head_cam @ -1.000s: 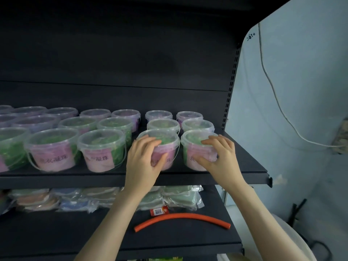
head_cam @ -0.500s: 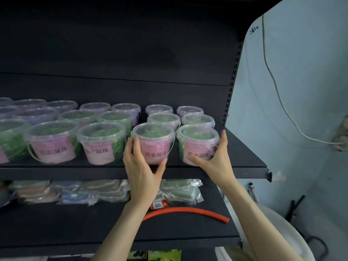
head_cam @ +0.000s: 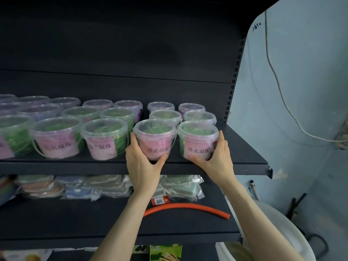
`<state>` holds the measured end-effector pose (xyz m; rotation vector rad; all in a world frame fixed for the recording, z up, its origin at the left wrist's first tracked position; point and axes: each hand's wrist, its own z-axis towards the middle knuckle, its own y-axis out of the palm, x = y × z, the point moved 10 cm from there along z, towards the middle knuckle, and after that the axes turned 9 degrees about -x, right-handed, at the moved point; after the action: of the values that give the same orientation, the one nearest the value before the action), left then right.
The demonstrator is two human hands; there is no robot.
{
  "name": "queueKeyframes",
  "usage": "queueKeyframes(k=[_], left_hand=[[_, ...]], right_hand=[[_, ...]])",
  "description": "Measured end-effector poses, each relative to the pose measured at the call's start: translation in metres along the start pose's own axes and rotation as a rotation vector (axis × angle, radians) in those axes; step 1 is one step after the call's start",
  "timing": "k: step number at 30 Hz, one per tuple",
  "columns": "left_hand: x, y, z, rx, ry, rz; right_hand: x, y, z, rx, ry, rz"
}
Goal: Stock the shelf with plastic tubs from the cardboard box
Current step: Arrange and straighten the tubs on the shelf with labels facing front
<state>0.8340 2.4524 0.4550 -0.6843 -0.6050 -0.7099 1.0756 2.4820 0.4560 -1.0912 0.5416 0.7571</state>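
Orange hose (head_cam: 188,205) lies near plastic-wrapped packets (head_cam: 111,187).

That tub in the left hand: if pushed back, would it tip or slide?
Probably slides: the tub looks squat and seems to stand flat on the smooth shelf. It seems filled nearly to the lid, so likely weighty for its size. The left hand wraps thin clear walls that may flex.

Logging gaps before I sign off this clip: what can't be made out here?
Cardboard box: outside the head view.
Leftmost front tub: cut by the left edge.
Labels of rear tubs: hidden by front tubs.
Red QR packet: print too small.
Bases of left-held tub and right-held tub: covered by left hand and right hand; resting or lifted unclear.
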Motion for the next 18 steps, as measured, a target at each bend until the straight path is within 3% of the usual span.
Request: queueKeyframes(k=[18], left_hand=[[-0.0083,0.0014,0.0038,-0.093,-0.058,0.014]], right_hand=[[-0.0014,0.0049,-0.0007,-0.016,0.063,-0.083]])
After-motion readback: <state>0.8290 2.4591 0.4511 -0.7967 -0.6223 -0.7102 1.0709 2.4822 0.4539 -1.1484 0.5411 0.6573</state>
